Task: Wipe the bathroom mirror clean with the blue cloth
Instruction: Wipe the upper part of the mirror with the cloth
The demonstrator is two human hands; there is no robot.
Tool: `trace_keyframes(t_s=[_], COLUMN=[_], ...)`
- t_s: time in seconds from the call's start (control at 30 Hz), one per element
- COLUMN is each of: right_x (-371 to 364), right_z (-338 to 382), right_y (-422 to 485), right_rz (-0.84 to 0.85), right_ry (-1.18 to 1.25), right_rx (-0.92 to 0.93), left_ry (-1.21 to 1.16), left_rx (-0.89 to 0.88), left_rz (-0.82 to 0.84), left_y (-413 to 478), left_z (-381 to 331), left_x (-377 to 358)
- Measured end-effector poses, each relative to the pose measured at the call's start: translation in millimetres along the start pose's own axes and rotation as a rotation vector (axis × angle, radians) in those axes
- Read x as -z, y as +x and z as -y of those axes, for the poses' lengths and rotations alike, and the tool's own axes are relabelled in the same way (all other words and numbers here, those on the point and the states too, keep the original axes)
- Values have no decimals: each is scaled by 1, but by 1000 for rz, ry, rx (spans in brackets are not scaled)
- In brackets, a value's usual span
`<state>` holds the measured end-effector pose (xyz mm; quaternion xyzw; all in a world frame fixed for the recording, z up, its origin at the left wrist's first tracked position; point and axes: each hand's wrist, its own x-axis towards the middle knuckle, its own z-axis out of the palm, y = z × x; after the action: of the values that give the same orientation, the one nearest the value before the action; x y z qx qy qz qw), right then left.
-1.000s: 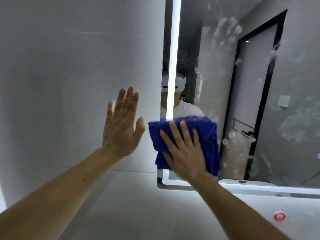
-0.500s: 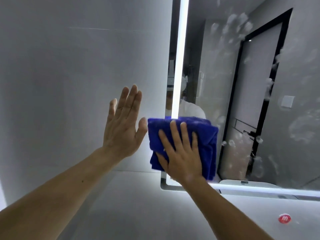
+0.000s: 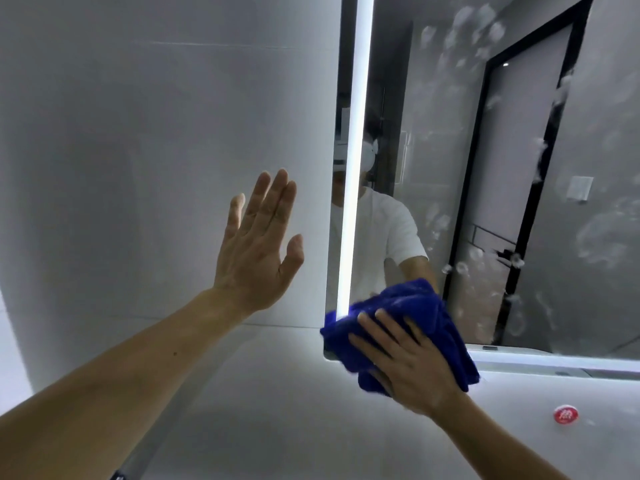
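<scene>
The blue cloth (image 3: 410, 303) slid down to the mirror (image 3: 554, 161) corner, right hand (image 3: 412, 372) fingers spread on it. Left hand (image 3: 256, 251) flat, fingers together. Smudges (image 3: 599, 237) mostly remain (lots left).

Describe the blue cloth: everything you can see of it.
The cloth is deep blue and fluffy like microfibre, bunched into a thick wad with soft folds. It lies against the mirror at its lower left corner, covering the foot of the light strip and lapping over the bottom edge. The right hand presses on it with spread fingers, hiding its middle. Nothing else touches it. Whether it is wet cannot be told.
</scene>
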<state>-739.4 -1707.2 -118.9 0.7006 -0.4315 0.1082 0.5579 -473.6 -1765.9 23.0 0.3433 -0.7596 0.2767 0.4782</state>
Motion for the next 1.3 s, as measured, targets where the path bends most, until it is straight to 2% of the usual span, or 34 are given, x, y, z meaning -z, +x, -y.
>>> trace_keyframes(t_s=[0.2, 0.33, 0.53, 0.67, 0.77, 0.93, 1.03, 1.1, 1.2, 1.3], right_x=[34, 38, 5, -16, -19, 2, 18, 23, 13, -8], right_z=[-54, -52, 20, 58, 59, 26, -13, -28, -17, 25], right_y=[118, 164, 111, 61, 46, 70, 110, 128, 118, 75], right_rz=[-162, -169, -69, -28, 1, -38, -151, -164, -140, -65], right_ry=[91, 123, 110, 85, 89, 119, 140, 136, 138, 113], right_rx=[-548, -686, -347, -226, -144, -114, -269, -326, -324, -199], left_ry=[-24, -10, 3, 2, 14, 7, 14, 14, -1, -8], left_rx=[44, 60, 62, 55, 52, 37, 42, 53, 54, 56], left_rz=[-17, -56, -20, 12, 34, 5, -18, -28, -22, 0], left_y=[10, 14, 2, -7, -10, -4, 1, 2, 0, -7], left_z=[-4, 2, 9, 13, 15, 13, 10, 8, 7, 9], left_x=[6, 11, 13, 15, 16, 19, 16, 14, 12, 11])
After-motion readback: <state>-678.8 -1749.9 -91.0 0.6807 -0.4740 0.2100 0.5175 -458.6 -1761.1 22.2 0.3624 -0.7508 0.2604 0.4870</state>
